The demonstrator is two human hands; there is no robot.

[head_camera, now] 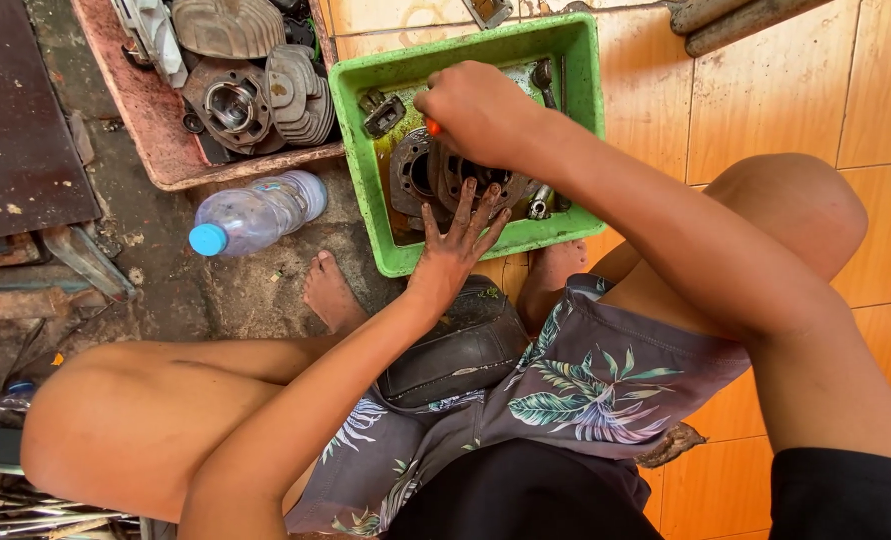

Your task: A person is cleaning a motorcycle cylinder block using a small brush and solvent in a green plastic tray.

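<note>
A person sits low on the floor with a green tub [357, 130] near the top middle of the frame. Inside the tub lies a dirty round engine part [427, 178], sitting in oily liquid with some smaller metal bits [383, 113]. The left hand [457, 243] rests at the near edge of the tub, its fingers [470, 205] spread wide and flat against the engine part, most likely to hold it steady. The right hand [477, 112] is above the part, fingers curled tight around a tool with an orange handle [432, 127]; only a small bit of the handle shows. The tub walls are high, so the hands must work from above, and there is little open room inside. To the left of the tub lies a clear plastic bottle [257, 212] with a blue cap, on its side on the rough ground. In the upper left, a rusty tray [155, 140] holds more engine parts [245, 70]. To the right of the tub, the orange tiled floor [765, 90] has open room.
</note>
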